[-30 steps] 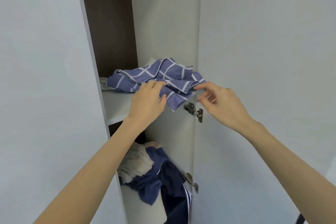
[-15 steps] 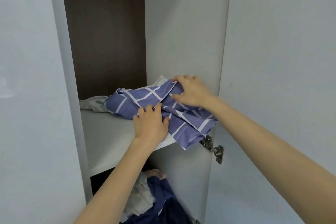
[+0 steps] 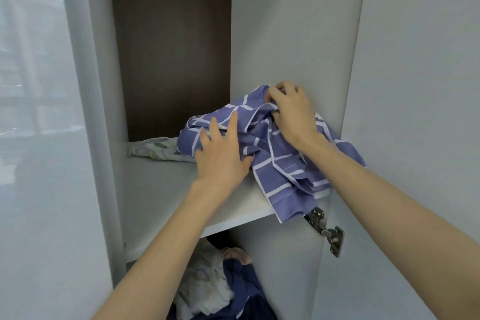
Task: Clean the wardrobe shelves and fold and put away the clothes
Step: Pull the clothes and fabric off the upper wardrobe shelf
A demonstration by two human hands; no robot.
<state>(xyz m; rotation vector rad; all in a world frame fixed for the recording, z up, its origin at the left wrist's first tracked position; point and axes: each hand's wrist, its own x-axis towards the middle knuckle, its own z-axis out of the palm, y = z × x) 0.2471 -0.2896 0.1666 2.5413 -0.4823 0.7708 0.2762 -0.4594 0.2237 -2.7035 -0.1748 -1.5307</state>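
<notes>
A crumpled blue cloth with white grid lines (image 3: 280, 161) lies on the white wardrobe shelf (image 3: 161, 197), one corner hanging over the shelf's front edge. My right hand (image 3: 293, 114) grips the top of the bunched cloth against the right wall. My left hand (image 3: 222, 156) rests on the cloth's left side with fingers spread and thumb tucked under a fold. Behind the blue cloth lies a pale leaf-print cloth (image 3: 158, 149), mostly hidden.
The shelf below holds a heap of white, pink and navy clothes (image 3: 220, 291). The open wardrobe door (image 3: 415, 112) stands at the right with a metal hinge (image 3: 326, 231) just under the hanging cloth. A glossy panel (image 3: 39, 138) closes the left side.
The view has come closer to the shelf. My right hand has risen and bunched the blue cloth up toward the right wall; my left hand has slid further onto it.
</notes>
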